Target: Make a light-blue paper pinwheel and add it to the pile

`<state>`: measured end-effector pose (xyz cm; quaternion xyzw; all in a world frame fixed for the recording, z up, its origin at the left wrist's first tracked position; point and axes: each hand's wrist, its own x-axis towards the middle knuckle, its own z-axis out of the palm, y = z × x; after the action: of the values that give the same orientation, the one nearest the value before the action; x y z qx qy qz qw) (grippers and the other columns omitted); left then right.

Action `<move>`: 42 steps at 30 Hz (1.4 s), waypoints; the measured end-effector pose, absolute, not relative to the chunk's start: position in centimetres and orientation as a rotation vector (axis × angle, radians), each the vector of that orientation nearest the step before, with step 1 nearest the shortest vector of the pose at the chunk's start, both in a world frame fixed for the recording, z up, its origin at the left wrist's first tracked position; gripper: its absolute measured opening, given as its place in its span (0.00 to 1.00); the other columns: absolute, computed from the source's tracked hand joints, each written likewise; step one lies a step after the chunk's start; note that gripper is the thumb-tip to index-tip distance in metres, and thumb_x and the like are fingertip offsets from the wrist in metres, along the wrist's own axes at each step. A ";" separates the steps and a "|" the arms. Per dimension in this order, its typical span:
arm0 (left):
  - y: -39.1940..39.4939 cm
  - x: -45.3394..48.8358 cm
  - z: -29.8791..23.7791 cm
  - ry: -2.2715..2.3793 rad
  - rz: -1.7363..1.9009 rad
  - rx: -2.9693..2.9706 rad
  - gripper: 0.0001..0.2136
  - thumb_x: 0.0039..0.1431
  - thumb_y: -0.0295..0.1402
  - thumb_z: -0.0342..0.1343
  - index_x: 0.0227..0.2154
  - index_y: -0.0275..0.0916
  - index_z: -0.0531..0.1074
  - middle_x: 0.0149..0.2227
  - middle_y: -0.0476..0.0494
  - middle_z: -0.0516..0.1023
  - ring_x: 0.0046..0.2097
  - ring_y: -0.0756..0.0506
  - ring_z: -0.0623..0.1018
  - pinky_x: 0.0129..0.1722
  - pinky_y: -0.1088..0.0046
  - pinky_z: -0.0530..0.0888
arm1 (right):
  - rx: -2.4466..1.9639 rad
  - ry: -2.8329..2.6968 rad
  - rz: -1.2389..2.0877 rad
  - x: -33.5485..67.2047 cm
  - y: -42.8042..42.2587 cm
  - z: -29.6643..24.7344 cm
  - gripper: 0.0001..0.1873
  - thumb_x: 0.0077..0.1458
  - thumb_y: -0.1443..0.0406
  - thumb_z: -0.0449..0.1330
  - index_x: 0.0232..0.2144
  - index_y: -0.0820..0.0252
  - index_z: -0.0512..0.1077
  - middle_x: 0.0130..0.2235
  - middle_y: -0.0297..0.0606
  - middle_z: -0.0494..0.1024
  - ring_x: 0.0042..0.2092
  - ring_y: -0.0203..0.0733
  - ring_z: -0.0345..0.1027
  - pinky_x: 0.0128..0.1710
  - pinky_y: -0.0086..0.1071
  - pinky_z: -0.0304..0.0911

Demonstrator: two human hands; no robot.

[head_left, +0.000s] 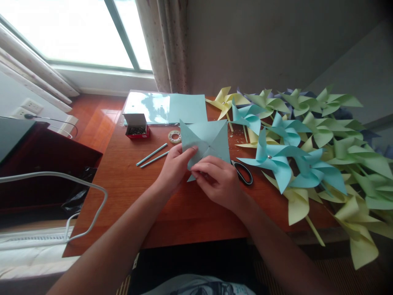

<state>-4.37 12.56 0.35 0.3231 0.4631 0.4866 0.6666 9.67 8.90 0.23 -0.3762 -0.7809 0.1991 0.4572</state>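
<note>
A light blue paper square, cut along its diagonals, lies on the wooden table. My left hand pinches its left lower flap with the fingers closed on the paper. My right hand is closed on the sheet's lower corner, folding it inward. Black-handled scissors lie just right of my right hand. Two blue straws rest left of my left hand.
A red box of pins and a tape roll sit behind the hands, with a stack of blue sheets further back. Several finished blue, green and yellow pinwheels cover the table's right side. A white cable loops at the left.
</note>
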 end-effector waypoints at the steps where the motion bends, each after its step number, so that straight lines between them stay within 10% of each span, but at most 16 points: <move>1: 12.6 -4.4 0.3 1.039 1.101 0.734 0.07 0.49 0.33 0.65 0.25 0.36 0.75 0.24 0.51 0.75 0.26 0.51 0.70 0.26 0.77 0.67 | -0.947 -1.884 0.516 9.7 8.9 0.4 0.06 0.63 0.69 0.58 0.38 0.54 0.75 0.36 0.37 0.80 0.37 0.39 0.74 0.39 0.32 0.73; 31: 12.3 -4.6 0.3 0.911 1.080 0.861 0.20 0.57 0.52 0.62 0.29 0.36 0.76 0.30 0.46 0.77 0.32 0.48 0.74 0.30 0.74 0.73 | -1.298 -1.492 0.477 10.4 9.6 0.4 0.05 0.62 0.67 0.60 0.36 0.55 0.76 0.43 0.39 0.82 0.44 0.43 0.77 0.36 0.33 0.72; 42: 12.4 -4.1 0.3 0.893 1.070 0.936 0.18 0.44 0.35 0.75 0.39 0.35 0.81 0.39 0.41 0.85 0.43 0.41 0.81 0.45 0.68 0.76 | -1.302 -1.511 0.480 10.6 9.8 0.2 0.04 0.61 0.68 0.60 0.35 0.56 0.76 0.43 0.39 0.83 0.43 0.42 0.76 0.32 0.32 0.69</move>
<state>-4.13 12.36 0.35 0.4148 0.3960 0.4742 0.6680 10.57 9.75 0.23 -0.5427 -0.6297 0.2001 0.5186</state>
